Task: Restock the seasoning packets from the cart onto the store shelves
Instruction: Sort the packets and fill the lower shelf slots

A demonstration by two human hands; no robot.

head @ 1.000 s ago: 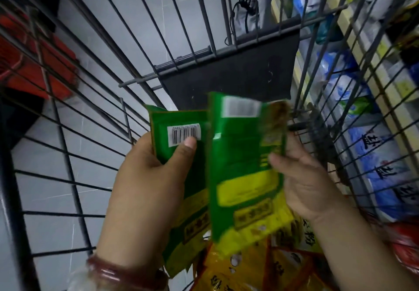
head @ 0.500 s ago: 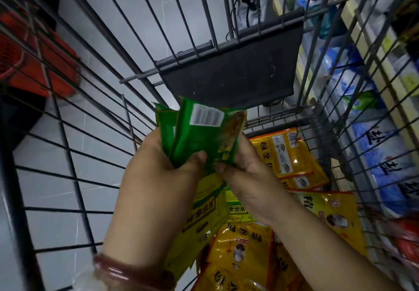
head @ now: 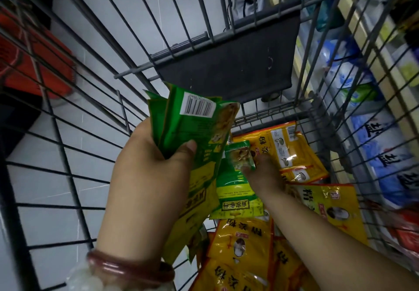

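Note:
My left hand point(head: 152, 172) grips a fanned stack of green seasoning packets point(head: 192, 136) above the wire cart point(head: 68, 154), thumb pressed on the front one below its barcode. My right hand point(head: 263, 172) reaches down into the cart and pinches the top edge of another green packet point(head: 235, 188) that lies on the pile. Under and around it lie several yellow seasoning packets point(head: 292, 147), some partly hidden by my right forearm.
The cart's dark folded seat flap point(head: 231, 63) stands at the far end. Store shelves point(head: 367, 91) with blue-and-white bags run along the right, outside the cart. A red basket point(head: 34, 63) sits on the tiled floor at the left.
My right hand passed its green packet onto the left hand's stack, then dropped into the cart and took hold of another green packet. The left hand kept its stack raised.

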